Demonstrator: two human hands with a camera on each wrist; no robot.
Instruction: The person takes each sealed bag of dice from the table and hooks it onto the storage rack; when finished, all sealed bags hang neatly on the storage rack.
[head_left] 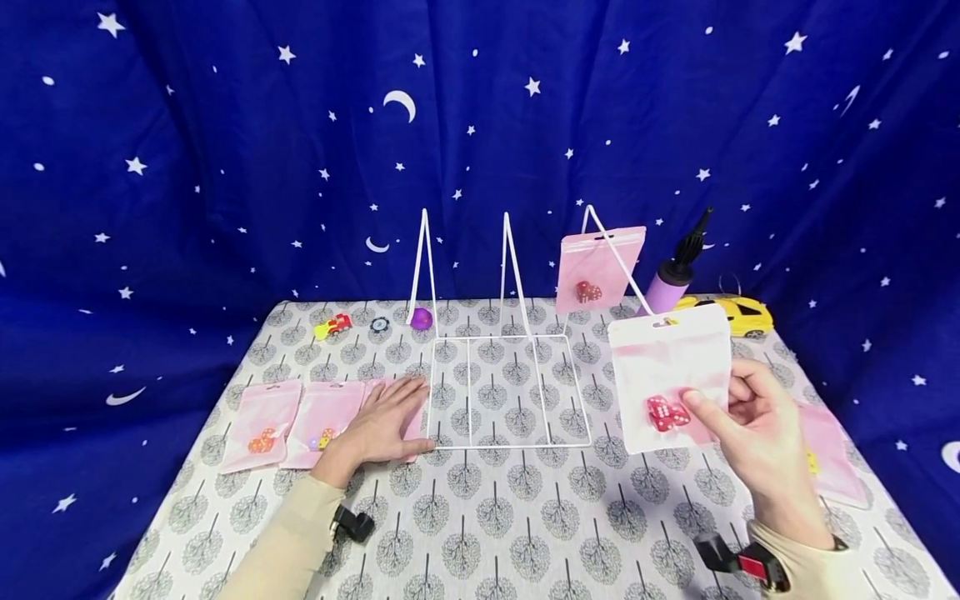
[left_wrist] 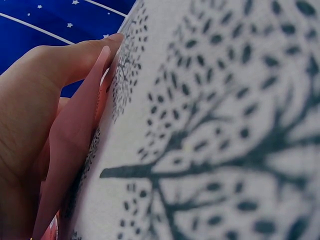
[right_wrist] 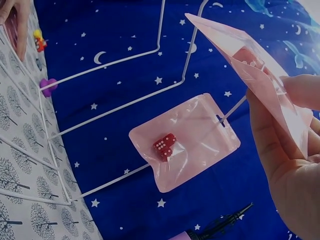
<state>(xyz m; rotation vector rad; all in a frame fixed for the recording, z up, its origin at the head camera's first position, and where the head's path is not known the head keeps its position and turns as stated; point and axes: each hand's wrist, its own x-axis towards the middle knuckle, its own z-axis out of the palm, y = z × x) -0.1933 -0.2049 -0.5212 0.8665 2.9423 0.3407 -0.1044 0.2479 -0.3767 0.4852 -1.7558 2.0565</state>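
Note:
My right hand [head_left: 772, 442] pinches a pink zip bag [head_left: 633, 375] by its side, thumb in front and fingers behind. Red dice with white dots [head_left: 667, 412] lie low inside it. The bag's hang hole is right at the lower end of the white wire rack's [head_left: 512, 275] right prong in the head view. Another pink bag with red dice [right_wrist: 182, 142] hangs on that prong, farther back. My left hand [head_left: 382, 421] rests with fingers extended on a pink bag [head_left: 414, 425] left of the rack's base, covering most of it.
Two pink bags, one with orange dice [head_left: 258, 425] and one with mixed dice [head_left: 318, 425], lie at left. Another pink bag [head_left: 836, 458] lies behind my right wrist. Small toys [head_left: 333, 326], a purple pump [head_left: 667, 283] and a yellow toy car [head_left: 738, 317] line the back.

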